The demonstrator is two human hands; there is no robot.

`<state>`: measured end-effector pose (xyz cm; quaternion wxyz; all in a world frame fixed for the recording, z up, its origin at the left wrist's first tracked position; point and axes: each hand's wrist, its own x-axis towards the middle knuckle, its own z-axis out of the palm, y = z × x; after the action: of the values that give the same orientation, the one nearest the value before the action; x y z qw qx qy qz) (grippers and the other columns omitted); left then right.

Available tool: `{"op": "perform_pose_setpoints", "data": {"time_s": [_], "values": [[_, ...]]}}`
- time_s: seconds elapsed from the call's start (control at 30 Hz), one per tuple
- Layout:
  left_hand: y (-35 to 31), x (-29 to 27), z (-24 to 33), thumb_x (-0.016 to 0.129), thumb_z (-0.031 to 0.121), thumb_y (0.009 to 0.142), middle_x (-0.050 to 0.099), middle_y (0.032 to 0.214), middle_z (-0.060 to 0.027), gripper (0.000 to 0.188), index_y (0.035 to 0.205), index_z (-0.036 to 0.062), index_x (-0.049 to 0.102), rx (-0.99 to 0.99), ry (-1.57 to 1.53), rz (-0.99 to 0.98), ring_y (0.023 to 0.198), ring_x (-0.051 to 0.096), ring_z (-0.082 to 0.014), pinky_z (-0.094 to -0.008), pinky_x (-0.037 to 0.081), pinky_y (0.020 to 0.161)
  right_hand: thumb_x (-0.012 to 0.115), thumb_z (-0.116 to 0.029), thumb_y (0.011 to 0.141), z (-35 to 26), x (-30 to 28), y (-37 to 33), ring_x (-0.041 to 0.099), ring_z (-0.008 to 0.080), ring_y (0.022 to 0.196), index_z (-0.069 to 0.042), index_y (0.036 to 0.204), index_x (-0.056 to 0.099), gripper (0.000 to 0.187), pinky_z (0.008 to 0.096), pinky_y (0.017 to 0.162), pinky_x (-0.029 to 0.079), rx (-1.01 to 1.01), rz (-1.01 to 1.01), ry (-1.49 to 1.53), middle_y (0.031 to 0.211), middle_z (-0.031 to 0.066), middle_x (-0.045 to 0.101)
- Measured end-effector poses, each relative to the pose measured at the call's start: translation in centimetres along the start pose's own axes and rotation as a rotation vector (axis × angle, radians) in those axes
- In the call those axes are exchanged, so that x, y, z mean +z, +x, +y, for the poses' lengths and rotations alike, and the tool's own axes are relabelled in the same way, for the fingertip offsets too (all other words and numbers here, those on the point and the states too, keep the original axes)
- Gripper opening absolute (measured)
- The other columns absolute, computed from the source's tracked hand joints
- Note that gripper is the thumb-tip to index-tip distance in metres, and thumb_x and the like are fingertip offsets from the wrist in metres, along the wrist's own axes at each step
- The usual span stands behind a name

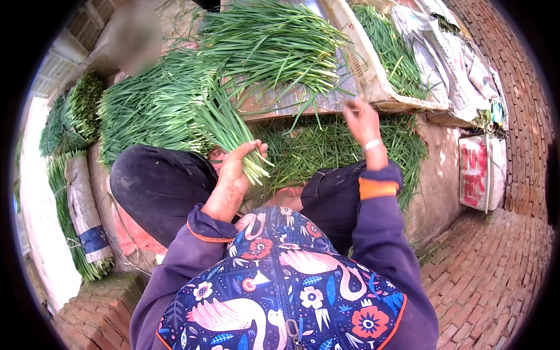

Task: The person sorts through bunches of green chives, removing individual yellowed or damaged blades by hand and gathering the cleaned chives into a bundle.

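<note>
A small bunch of garlic chives (228, 122) is gripped near its pale cut ends by my left hand (233, 170), its green leaves pointing up and away. My right hand (363, 121) is raised by the near right corner of a low board (345, 79); its fingers are smeared, and I cannot make out anything in them. On the board lies a thick pile of chives (274, 44), stems toward the right. A second large heap of chives (154, 108) spreads beyond my left knee.
Loose chive leaves (344, 149) litter the ground between and beyond my knees. A pale crate (379, 70) holds more greens, with white sacks (449, 64) beside it. A red-and-white basket (479, 175) stands far right. Bundled greens (84, 108) and a wrapped bundle (84, 204) lie left.
</note>
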<state>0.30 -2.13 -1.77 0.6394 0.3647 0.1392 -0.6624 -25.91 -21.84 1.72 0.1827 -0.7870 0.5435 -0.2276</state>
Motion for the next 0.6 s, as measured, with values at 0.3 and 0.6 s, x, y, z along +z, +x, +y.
{"op": "perform_pose_setpoints", "data": {"time_s": [0.3, 0.6], "values": [[0.7, -1.2, -0.4, 0.068, 0.007, 0.085, 0.066, 0.095, -0.0083, 0.024, 0.107, 0.0029, 0.059, 0.019, 0.006, -0.125, 0.072, 0.061, -0.0166, -0.0289, 0.054, 0.063, 0.067, -0.03, 0.08, -1.5, 3.6, 5.8, 0.062, 0.0321, 0.085, -0.017, 0.093, 0.068, 0.019, 0.0444, 0.073, 0.051, -0.165, -0.033, -0.439, 0.092, 0.0119, 0.061], [0.9, -1.5, -1.3, 0.068, 0.003, 0.083, 0.068, 0.096, -0.0104, 0.027, 0.109, 0.0045, 0.06, -0.039, 0.023, -0.089, 0.071, 0.064, -0.0167, -0.0284, 0.054, 0.061, 0.073, -0.015, 0.077, -11.2, 1.0, -9.0, 0.059, 0.0175, 0.059, -0.006, 0.085, 0.065, 0.014, 0.0305, 0.056, 0.047, 0.092, 0.108, 0.173, 0.072, 0.0052, 0.059]]}}
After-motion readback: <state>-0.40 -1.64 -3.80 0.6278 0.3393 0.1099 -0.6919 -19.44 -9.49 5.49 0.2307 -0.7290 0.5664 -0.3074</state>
